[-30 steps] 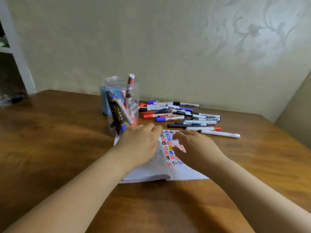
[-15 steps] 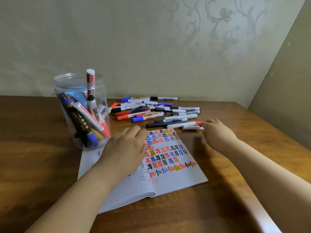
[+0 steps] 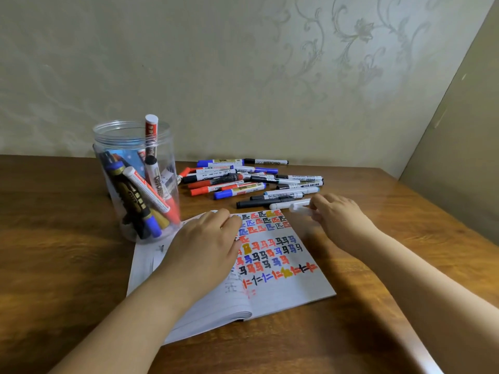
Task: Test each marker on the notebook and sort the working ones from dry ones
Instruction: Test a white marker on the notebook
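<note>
Nearest us lay the notebook (image 3: pixel 280 290), open on the tabletop (image 3: pixel 67 265) with its right page crowded with red, blue, black and yellow test marks. Our left hand (image 3: pixel 205 255) rested on it palm down, fingers fairly straight and gripping nothing, pinning the pages near the spine. We judged this the first weak point: if that hand lifted or slid, the pages could spring up or the notebook could skid under the next stroke, and a palm over fresh ink could smear it.

Just beyond the page's far right corner, our right hand (image 3: pixel 337 217) was curled, its grip closed on a white marker (image 3: pixel 299 207) pinched at one end. The marker was blurred, so we could not tell whether its cap was on. It lay touching or nearly touching the nearest pens of the pile (image 3: pixel 253 182), and we thought drawing it out carelessly could roll those neighbours and mix the tested with the untested. A thin pinch at the end could also let it slip.

Further left, the clear jar (image 3: pixel 135 182) stood just beside the notebook's far left corner, holding several markers upright and leaning. We judged that an elbow or a pushed notebook could tip it. Which group held the working ones we could not tell.
</note>
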The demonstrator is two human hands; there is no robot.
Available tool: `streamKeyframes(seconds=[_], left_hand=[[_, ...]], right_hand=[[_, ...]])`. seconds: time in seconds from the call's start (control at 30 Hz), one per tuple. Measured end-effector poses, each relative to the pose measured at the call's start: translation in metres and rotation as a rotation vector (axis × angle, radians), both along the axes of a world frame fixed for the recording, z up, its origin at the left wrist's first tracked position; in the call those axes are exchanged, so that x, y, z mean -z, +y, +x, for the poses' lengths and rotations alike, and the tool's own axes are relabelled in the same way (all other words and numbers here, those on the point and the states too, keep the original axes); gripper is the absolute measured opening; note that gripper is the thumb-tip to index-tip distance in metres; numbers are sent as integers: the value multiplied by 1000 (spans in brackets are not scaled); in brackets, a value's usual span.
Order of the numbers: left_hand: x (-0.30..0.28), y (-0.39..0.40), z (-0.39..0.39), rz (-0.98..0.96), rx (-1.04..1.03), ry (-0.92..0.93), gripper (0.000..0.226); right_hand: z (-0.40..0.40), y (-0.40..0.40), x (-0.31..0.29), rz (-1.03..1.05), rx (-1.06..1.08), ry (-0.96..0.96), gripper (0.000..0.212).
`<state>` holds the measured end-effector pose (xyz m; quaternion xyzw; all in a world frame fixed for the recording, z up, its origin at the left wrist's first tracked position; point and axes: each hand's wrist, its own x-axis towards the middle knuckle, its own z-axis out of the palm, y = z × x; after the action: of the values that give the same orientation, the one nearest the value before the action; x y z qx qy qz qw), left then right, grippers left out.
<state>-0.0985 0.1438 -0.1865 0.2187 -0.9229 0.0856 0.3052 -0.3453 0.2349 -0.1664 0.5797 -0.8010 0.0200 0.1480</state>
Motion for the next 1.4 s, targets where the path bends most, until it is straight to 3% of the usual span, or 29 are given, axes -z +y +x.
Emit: streamKeyframes(seconds=[0.2, 0.3, 0.37, 0.8, 1.07, 1.17, 1.4], left_hand=[[1, 2, -1, 62, 52, -14, 40], [2, 1, -1, 91, 54, -77, 31], [2, 2, -2, 171, 59, -126, 21], [6, 5, -5, 419, 141, -140, 18], [2, 5, -2, 521, 251, -145, 16], [0, 6, -1, 546, 243, -163, 19], [-3, 8, 1, 551, 204, -193, 24]], right_hand=[[71, 11, -7, -30, -346, -201, 15], [84, 4, 7, -65, -400, -180, 16], [87, -1, 20, -91, -415, -119, 17], [98, 4, 41, -249, -475, -13, 30], [99, 15, 34, -249, -493, 39, 10], [101, 15, 32, -221, -479, -7, 26], [99, 13, 28, -270, -480, -8, 38]])
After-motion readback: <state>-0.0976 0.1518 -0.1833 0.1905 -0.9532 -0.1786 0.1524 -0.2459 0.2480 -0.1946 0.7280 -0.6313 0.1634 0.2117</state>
